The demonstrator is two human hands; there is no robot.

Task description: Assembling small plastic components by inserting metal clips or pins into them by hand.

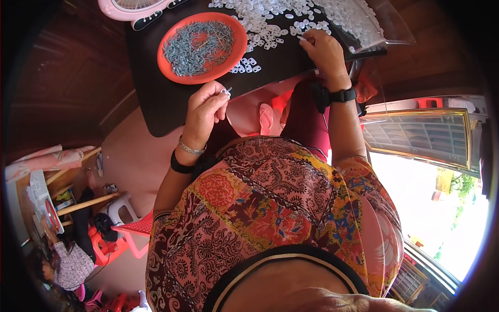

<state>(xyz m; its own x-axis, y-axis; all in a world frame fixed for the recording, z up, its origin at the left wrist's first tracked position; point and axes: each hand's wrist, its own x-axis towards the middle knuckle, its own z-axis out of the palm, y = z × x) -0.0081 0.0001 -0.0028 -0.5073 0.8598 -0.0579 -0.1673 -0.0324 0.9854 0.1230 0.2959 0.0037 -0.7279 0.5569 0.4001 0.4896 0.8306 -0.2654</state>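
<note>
My left hand [204, 110] is closed in a pinch near the table's front edge. Between its thumb and fingers sits a small white plastic clip [225, 93], with a grey screw [230, 89] sticking out of it. Farther right, my right hand [323, 52] reaches over the table, thumb and forefinger closing on a small white piece [301, 38] beside the loose white clips [265, 34]. Left of the clips, an orange-red plate [242, 44] holds a heap of grey screws [192, 47]. A small group of white clips [247, 65] lies by the plate's right edge.
The dark table [150, 99] has a rounded left corner. A clear plastic container [397, 31] with more white pieces stands at its right. A pink round-framed object [115, 11] is at the far left. Another person [75, 265] sits at lower left, near a red chair [135, 231].
</note>
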